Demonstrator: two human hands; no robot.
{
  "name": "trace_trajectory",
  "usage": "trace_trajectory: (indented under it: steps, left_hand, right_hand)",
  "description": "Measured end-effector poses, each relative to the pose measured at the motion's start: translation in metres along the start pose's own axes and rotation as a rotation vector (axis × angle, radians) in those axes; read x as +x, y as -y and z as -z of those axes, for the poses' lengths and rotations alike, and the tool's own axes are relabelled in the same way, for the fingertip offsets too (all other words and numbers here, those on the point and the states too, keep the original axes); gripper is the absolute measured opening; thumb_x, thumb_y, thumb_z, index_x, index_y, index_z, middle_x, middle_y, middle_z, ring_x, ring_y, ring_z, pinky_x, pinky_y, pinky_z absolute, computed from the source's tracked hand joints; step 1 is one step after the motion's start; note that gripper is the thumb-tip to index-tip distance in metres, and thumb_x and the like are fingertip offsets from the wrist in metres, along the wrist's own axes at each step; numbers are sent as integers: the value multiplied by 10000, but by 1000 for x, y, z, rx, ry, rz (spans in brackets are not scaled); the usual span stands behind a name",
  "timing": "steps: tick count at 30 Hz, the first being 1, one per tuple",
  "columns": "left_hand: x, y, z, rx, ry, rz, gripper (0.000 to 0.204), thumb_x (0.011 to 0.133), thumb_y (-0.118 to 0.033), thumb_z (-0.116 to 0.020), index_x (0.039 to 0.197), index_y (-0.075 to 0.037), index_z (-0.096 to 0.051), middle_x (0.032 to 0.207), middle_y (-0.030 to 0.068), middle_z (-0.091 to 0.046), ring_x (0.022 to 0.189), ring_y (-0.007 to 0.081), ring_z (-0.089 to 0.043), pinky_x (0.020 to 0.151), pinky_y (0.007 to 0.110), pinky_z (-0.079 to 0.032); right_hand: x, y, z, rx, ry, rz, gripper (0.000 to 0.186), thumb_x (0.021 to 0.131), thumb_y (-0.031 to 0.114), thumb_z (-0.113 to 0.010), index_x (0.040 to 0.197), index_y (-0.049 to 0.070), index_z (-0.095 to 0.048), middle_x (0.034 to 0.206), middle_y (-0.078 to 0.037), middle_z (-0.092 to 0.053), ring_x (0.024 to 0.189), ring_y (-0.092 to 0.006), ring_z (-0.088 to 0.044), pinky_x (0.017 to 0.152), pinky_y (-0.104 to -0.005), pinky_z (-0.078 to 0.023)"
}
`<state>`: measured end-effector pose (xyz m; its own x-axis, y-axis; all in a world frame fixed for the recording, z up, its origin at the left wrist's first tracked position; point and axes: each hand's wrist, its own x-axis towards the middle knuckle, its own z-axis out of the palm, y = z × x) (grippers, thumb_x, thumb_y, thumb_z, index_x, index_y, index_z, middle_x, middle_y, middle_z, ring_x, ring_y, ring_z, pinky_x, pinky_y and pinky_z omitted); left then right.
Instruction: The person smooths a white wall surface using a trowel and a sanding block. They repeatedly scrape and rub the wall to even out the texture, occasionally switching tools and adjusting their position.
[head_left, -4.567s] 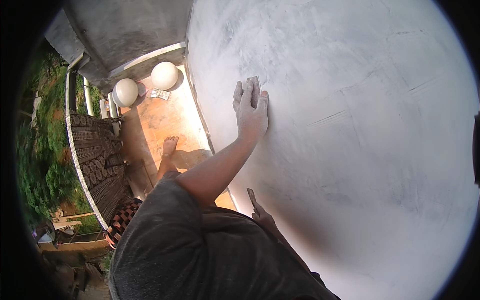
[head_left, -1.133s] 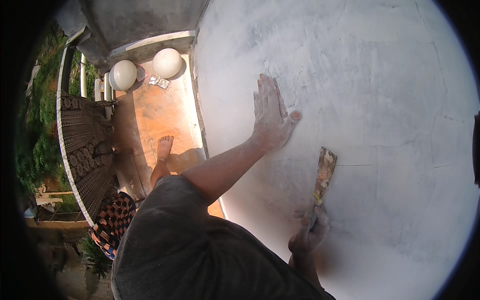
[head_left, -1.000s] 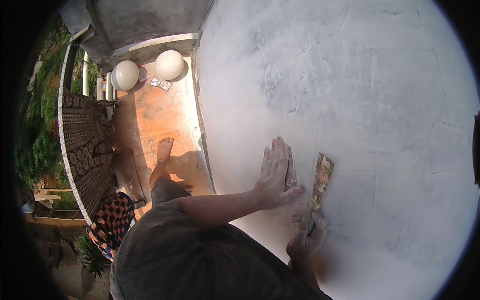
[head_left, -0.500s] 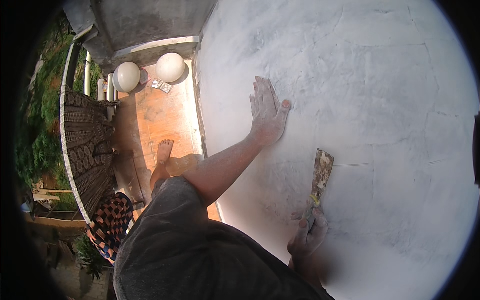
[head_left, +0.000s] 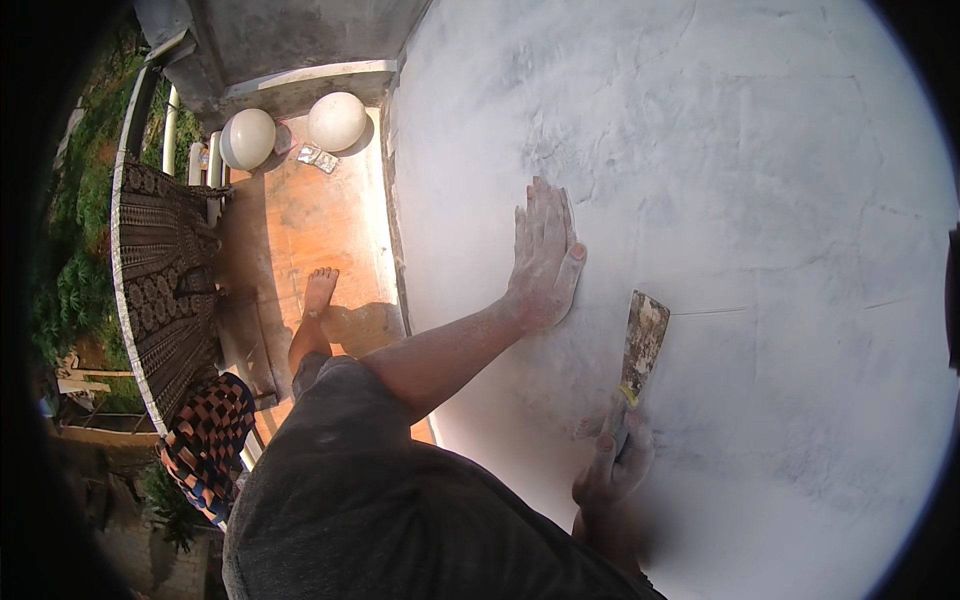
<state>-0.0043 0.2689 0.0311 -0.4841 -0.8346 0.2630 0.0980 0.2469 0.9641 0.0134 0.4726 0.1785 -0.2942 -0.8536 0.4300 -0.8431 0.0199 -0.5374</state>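
My left hand [head_left: 542, 262] lies flat against a whitish plastered wall [head_left: 800, 180], its fingers stretched out and coated in pale dust. A thin edge shows beside the index finger; what it belongs to, if anything lies under the palm, is hidden. Lower and to the right, my right hand [head_left: 615, 462] is closed round the handle of a putty knife [head_left: 645, 338]. The knife's worn, blotchy blade points up and away from me, in front of the wall. A yellow band sits where blade meets handle.
Left of the wall runs an orange-tiled floor [head_left: 300, 240] with my bare foot [head_left: 320, 290] on it. Two whitish round containers [head_left: 337, 122] and a small silvery packet [head_left: 317, 158] stand at the far end. Patterned cloth [head_left: 165, 290] hangs on a railing [head_left: 118, 240], with greenery beyond.
My left hand has slid a little down the wall, nearer to me, and slightly right. The putty knife has barely moved in my right hand. The view has shifted slightly.
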Motion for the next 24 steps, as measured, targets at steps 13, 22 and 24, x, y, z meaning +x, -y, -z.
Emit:
trace_trajectory:
  steps: [13,22,24]
  left_hand:
    - [-38,-43,11,-7,90,-108,1031,1015,-650,-337,1556,145,34,1621,388,62,1522,537,67,1213,646,18]
    - [40,-44,21,26,-67,-70,942,1048,-561,-346,1553,149,11,1619,391,52,1522,533,81,1208,648,34]
    - [-14,-56,12,84,118,-157,904,1061,-542,-314,1554,148,-1,1627,379,45,1523,532,78,1207,653,36]
  right_hand:
    - [-2,5,0,-140,5,44,311,1033,59,-505,1331,-25,-468,877,-155,-645,710,-223,-632,648,-355,-525]
    - [-3,4,0,38,-39,-91,302,1045,97,-518,1324,-11,-476,871,-157,-664,719,-219,-634,664,-349,-513]
    - [-2,4,0,-35,-30,-49,307,1052,114,-521,1329,-8,-471,866,-157,-660,714,-217,-632,663,-345,-517]
